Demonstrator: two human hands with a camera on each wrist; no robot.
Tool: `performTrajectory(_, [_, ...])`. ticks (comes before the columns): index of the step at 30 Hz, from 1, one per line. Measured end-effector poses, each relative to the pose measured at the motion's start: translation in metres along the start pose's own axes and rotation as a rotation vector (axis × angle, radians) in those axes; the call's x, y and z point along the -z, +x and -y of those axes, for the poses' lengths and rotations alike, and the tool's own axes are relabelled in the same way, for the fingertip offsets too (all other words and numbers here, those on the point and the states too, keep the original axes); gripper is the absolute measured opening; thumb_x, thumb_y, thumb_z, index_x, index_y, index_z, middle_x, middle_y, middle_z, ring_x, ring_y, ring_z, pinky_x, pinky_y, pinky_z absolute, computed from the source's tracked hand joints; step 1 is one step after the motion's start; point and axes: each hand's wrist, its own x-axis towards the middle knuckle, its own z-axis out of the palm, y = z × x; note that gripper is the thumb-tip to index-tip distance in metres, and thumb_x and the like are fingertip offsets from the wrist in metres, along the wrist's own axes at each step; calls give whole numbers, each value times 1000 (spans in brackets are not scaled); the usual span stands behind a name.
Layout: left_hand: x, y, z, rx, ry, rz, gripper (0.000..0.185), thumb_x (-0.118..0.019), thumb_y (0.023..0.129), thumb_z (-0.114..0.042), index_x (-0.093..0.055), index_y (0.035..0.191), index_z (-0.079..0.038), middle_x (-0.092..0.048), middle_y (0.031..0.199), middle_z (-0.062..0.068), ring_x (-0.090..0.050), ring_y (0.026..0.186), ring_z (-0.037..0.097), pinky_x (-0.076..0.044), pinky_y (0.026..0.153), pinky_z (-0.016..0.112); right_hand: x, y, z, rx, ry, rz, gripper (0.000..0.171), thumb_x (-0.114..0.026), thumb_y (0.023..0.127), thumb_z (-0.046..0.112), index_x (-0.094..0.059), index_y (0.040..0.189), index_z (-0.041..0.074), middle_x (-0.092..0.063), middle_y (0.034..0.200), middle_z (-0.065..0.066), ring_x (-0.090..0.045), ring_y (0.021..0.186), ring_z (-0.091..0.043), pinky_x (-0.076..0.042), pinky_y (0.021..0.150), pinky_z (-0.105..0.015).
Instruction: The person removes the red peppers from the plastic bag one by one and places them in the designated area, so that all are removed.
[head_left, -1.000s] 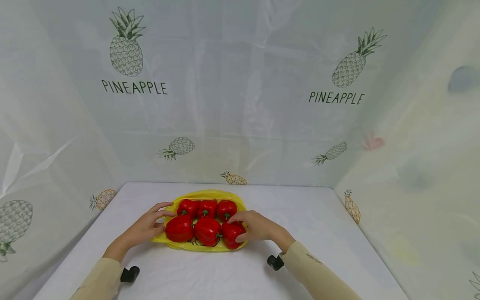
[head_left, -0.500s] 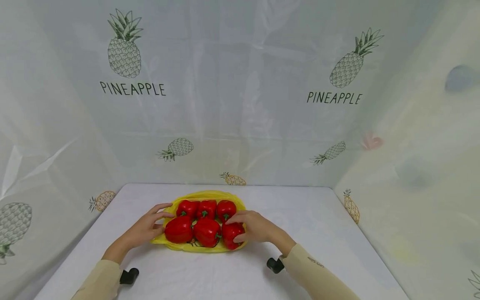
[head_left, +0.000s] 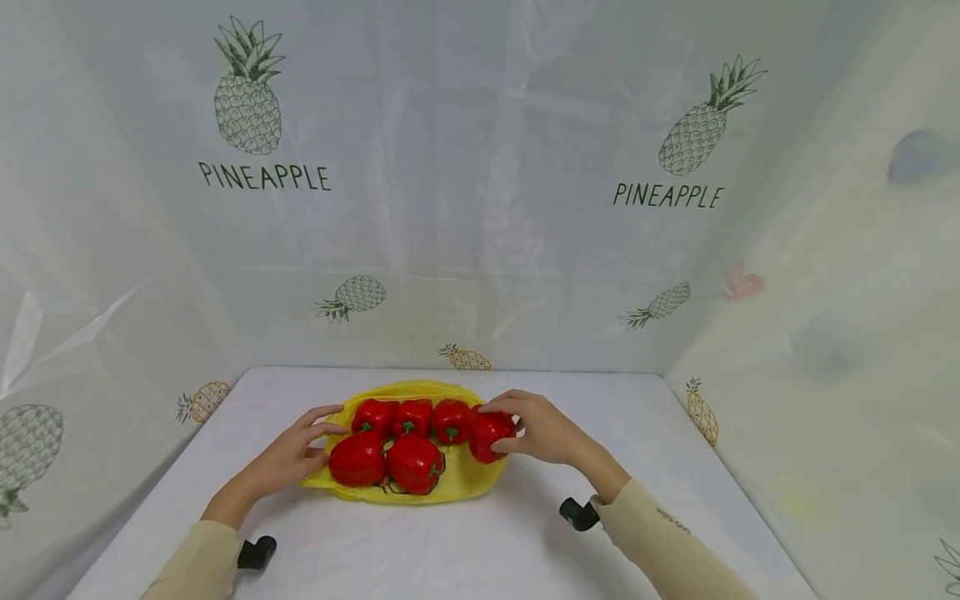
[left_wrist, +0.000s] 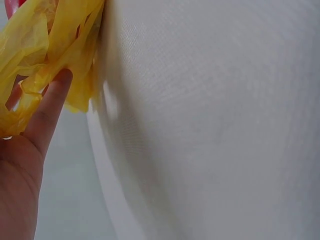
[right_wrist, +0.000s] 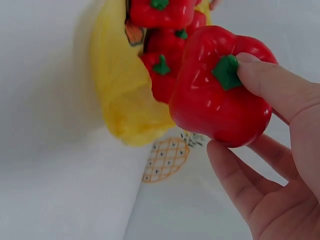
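Note:
In the head view a yellow plastic bag [head_left: 467, 477] lies spread on the white table, with several glossy red bell peppers [head_left: 416, 465] resting in two rows on it. My right hand [head_left: 546, 429] grips another red bell pepper [right_wrist: 220, 102] over the bag's right end. In the right wrist view the thumb presses by its green stem and the fingers support it from below. At the bag's left end is my left hand [head_left: 288, 454], holding the gathered plastic [left_wrist: 55, 50] between thumb and fingers. Some of its fingers are hidden behind the plastic in the left wrist view.
The white table [head_left: 420, 550] stretches around the bag. A pale pineapple-print sheet [head_left: 480, 208] hangs behind it and along both sides. Black wrist-camera pieces jut below the left sleeve [head_left: 198, 550] and right sleeve [head_left: 660, 533].
My right hand has lifted the front right bell pepper from its place and moved it up and to the right, baring yellow plastic there. The left hand stays at the bag's left end.

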Motion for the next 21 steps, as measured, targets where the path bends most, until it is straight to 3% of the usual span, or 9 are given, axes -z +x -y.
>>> performTrajectory(6, [1,1,-5,8,-1,8,42,-66,95,10,-69,133,-7,-33,166,19,-46,143,53,-64,95,39,16,-9,-16,-25,-51,-82,51,-85,92,16,-69,139,13,-67,133,-6,-65,112,-22,-66,85,-35])
performTrajectory(13, [1,1,-5,13,8,6,41,-68,95,8,-70,133,-9,-33,166,18,-46,144,52,-64,94,39,25,-12,-37,-80,-118,-177,51,-88,89,15,-71,136,12,-69,129,-9,-67,110,-25,-66,84,-35])
performTrajectory(21, [0,1,-4,5,18,-1,41,-69,95,8,-70,132,-10,-34,166,18,-44,145,52,-64,94,40,29,-15,-63,-187,-145,-203,54,-87,90,17,-69,140,12,-68,129,-11,-66,115,-31,-67,87,-44])
